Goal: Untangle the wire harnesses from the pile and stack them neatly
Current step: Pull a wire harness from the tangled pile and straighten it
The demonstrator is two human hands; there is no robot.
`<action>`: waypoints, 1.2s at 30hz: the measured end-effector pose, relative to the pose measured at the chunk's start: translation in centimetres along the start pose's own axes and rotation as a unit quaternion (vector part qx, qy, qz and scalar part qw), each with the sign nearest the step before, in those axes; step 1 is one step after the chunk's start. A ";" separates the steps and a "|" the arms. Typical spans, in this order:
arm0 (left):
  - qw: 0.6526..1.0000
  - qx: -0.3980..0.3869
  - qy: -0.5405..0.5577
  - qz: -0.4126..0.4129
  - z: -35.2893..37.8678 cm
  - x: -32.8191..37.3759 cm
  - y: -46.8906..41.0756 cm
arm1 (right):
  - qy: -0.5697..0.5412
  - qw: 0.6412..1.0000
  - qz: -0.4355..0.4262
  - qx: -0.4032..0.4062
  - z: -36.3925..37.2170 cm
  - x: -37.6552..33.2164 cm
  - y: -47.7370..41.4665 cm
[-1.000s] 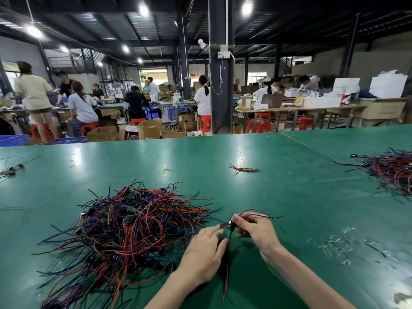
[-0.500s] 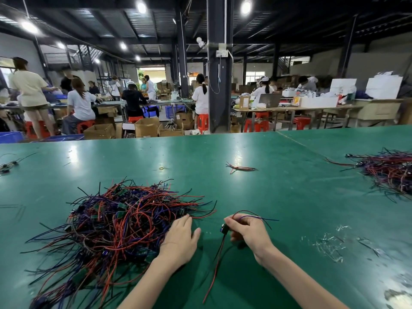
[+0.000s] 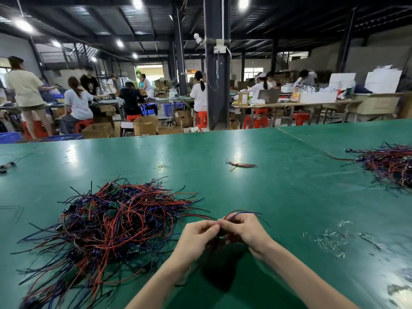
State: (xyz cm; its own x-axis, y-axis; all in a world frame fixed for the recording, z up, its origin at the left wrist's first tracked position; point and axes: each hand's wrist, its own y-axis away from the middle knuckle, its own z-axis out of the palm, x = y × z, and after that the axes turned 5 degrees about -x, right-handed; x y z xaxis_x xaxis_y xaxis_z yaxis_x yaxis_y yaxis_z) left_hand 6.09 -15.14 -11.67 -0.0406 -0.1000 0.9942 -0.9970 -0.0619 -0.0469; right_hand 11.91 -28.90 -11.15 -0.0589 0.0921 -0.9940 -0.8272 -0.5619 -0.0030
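We are freeing one wire harness (image 3: 239, 211), held just right of the pile (image 3: 111, 226) above the green counter (image 3: 278, 197). Our right grip (image 3: 245, 230) and left grip (image 3: 198, 236) both pinch it, fingertips meeting. Next, we judge, its trailing wires need drawing clear. Half a second ago the left grip rested on the pile.

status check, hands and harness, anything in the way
Hands: left hand and right hand pinch one wire harness, fingertips meeting. Harness beside the pile, its wires looping over right hand. Red strand trails toward the pile.
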 end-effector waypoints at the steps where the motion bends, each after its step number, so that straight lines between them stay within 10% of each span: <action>1: 1.000 -0.005 0.030 -0.007 0.2 -0.1 0.1 | -0.005 1.000 0.001 -0.001 0.0 0.0 0.0; 21: 0.996 0.050 -0.075 0.028 0.2 -1.3 0.7 | -0.062 0.997 0.040 -0.012 -0.2 0.1 0.4; 36: 0.989 0.013 0.119 -0.089 0.9 -0.7 0.8 | -0.088 0.991 0.003 0.105 -0.3 0.4 -0.4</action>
State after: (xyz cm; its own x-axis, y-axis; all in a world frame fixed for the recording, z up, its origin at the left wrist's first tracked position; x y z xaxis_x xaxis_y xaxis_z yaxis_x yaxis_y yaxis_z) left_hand 5.36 -15.99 -12.48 0.1170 0.1508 0.9816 -0.9880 -0.0830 0.1305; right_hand 12.38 -28.88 -11.61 -0.1455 0.2405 -0.9597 -0.9231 -0.3821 0.0442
